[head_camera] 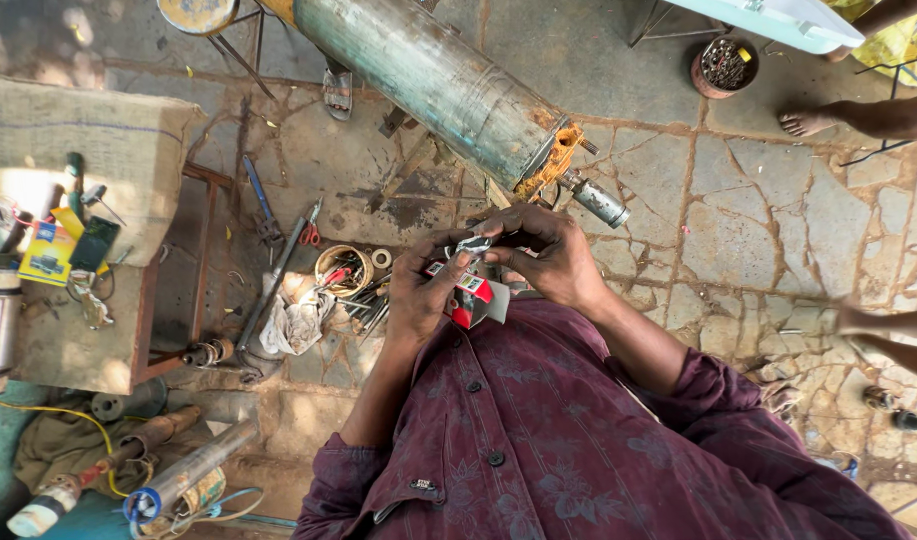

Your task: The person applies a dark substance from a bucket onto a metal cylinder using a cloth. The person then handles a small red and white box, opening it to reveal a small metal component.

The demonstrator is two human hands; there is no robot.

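Note:
My left hand (425, 290) grips a small red and white cardboard box (475, 298) held close to my chest. My right hand (548, 255) meets it from the right, its fingers pinching a small shiny silvery piece (473, 244) at the top of the box. Both hands touch each other over the box. Just beyond them a large grey-green metal cylinder (433, 75) slants across the stone floor, with an orange fitting (548, 165) and a small silver part (598, 202) at its near end.
A burlap-covered bench (88, 150) at the left holds tools and a yellow packet. Pliers, a rag, a ring of tape and small parts litter the floor (308, 290). Pipes (178, 470) lie at lower left. Another person's bare foot (813, 120) and a tin of screws (723, 65) are at upper right.

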